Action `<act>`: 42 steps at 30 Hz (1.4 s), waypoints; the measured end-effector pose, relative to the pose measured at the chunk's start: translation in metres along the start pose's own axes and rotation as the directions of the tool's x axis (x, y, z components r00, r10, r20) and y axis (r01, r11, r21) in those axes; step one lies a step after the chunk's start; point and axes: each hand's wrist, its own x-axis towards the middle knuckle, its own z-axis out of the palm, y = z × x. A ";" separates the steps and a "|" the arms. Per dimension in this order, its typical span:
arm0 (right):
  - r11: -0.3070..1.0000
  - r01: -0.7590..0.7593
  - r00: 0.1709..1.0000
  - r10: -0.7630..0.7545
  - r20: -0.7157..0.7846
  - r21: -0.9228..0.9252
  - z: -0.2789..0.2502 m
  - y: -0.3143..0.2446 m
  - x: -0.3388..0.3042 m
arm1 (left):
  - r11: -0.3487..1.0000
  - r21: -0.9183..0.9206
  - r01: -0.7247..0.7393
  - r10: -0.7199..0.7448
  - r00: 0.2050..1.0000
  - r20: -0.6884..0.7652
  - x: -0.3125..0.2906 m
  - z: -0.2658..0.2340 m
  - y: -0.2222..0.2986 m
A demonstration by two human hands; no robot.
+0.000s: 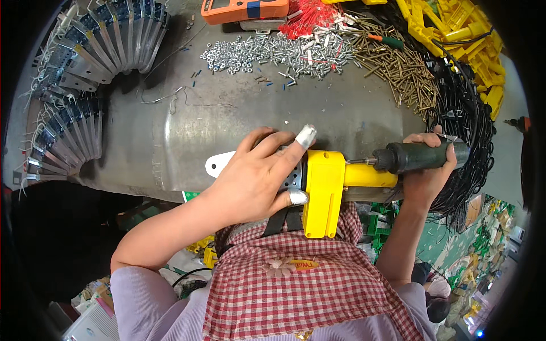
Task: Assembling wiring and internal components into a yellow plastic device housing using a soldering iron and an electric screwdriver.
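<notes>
My left hand (259, 176) presses down on a metal part with a white rounded bracket end (218, 165), holding it against a yellow plastic piece (324, 190) at the table's front edge. Two of its fingertips wear silver tape. My right hand (426, 173) grips the dark green handle of a screwdriver (418, 157), lying level, its shaft pointing left into the yellow piece.
On the metal table (239, 119) lie a heap of silver nuts and screws (284, 51), brass screws (398, 68), red ties (307, 20), an orange meter (244, 8), yellow parts (466, 40), black cables (469, 131) and fanned metal brackets (108, 40). A checked apron (296, 284) covers my lap.
</notes>
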 end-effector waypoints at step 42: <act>0.995 -0.009 0.988 -0.006 0.154 0.101 0.001 0.000 -0.010 | 0.909 -0.343 0.237 -0.353 0.876 -0.328 0.003 -0.015 -0.020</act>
